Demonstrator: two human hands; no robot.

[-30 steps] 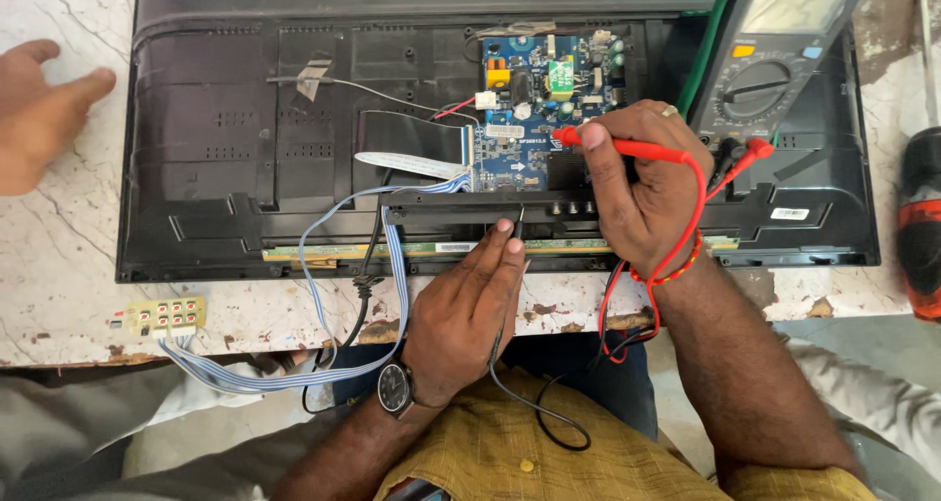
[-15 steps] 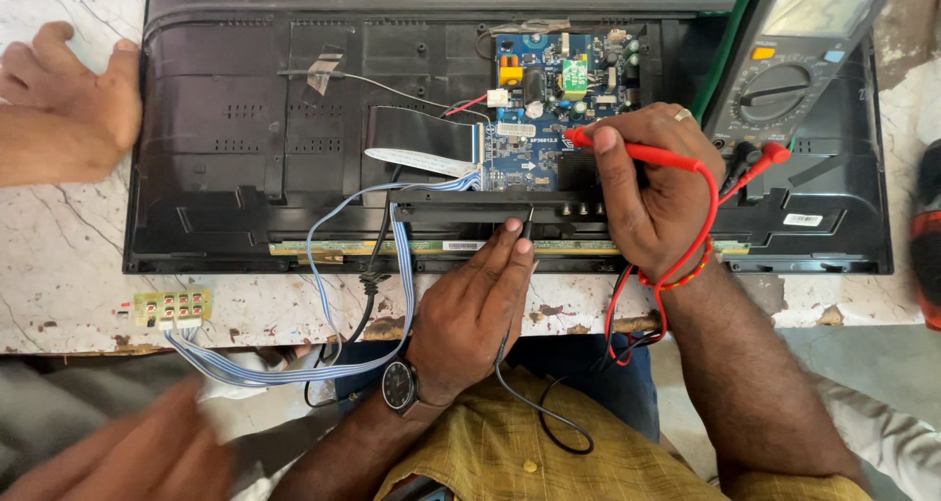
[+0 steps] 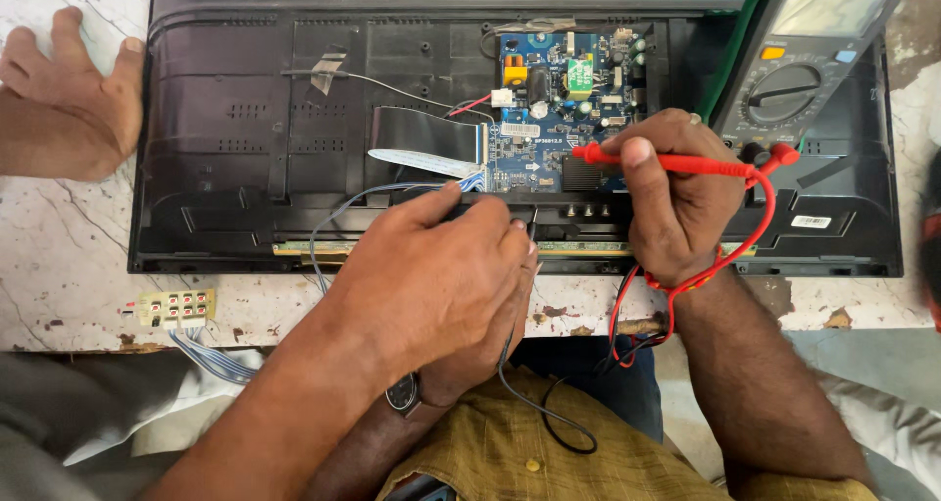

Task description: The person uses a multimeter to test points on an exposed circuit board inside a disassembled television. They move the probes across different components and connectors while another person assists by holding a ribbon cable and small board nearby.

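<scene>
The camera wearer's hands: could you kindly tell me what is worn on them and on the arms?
The left hand has a dark-faced wristwatch at the wrist. The right hand has a ring on one finger and a red thread band round the wrist. Both forearms are bare; the shirt is mustard yellow.

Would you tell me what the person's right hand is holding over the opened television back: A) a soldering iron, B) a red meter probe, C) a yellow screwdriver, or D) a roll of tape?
B: the right hand grips a red meter probe whose tip sits at the blue circuit board.
</scene>
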